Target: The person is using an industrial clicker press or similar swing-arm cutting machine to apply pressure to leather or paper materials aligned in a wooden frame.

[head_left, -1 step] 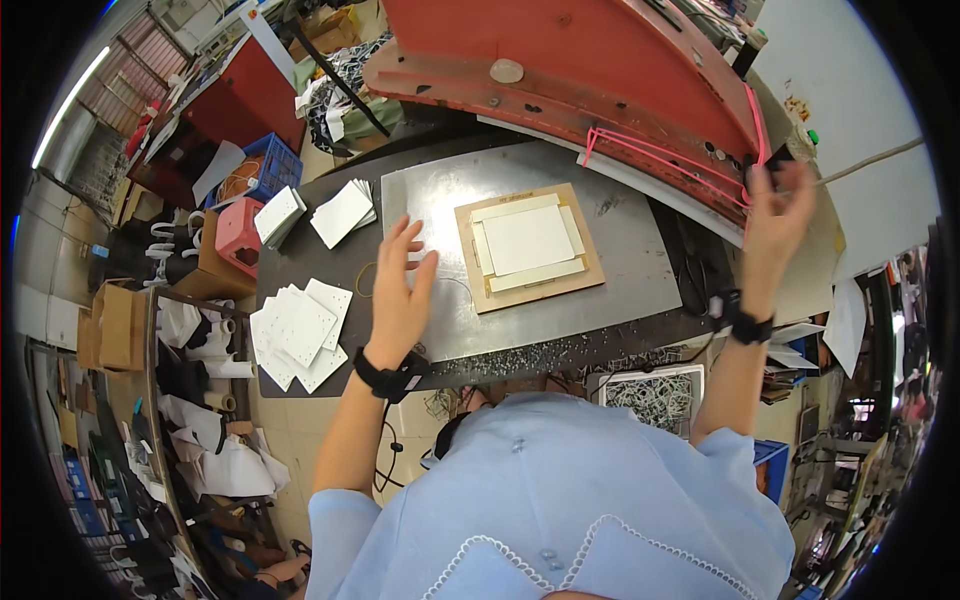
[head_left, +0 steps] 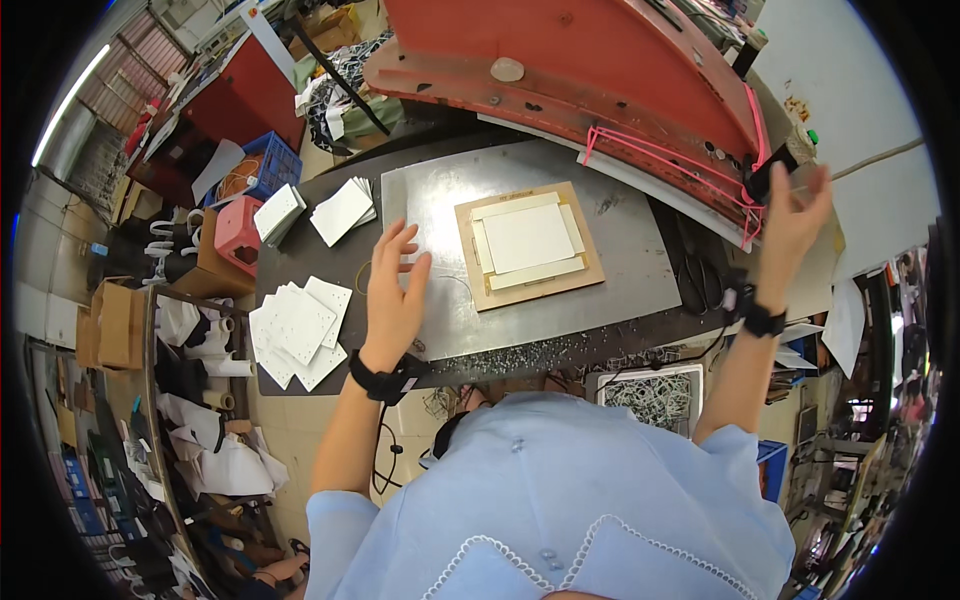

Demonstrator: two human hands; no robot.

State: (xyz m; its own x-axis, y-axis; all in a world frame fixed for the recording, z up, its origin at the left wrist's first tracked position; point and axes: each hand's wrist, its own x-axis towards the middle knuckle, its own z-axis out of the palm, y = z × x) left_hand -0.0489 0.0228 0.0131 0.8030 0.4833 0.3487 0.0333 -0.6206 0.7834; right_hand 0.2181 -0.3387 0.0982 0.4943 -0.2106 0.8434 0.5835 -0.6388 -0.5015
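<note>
My left hand (head_left: pixel 395 285) hovers open over the left edge of the metal plate (head_left: pixel 632 255), fingers curved and apart. Centred on the plate lies a tan board (head_left: pixel 585 278) with pale strips framing a white rectangular sheet (head_left: pixel 528 238). At the right, my right hand (head_left: pixel 792 222) is open, thumb and fingers apart, beside a black knob (head_left: pixel 761 183) and pink cord-like strands (head_left: pixel 672 158) on the red press (head_left: pixel 545 30). White card stacks (head_left: pixel 340 215) stand at the back left, and a loose pile of white pieces with small holes (head_left: pixel 300 328) lies nearer me, left of my left hand.
Left of the table are a blue crate (head_left: pixel 282 160), a pink plastic stool (head_left: pixel 238 236), cardboard boxes (head_left: pixel 122 330) and shelving with rolls. A white tray of tangled scraps (head_left: pixel 645 402) is below the front edge. Small debris lines that edge. A grey cord runs at the right.
My right hand has shifted rightward from the black knob, showing more of it. My left hand has drifted slightly left. The board and card piles are unchanged.
</note>
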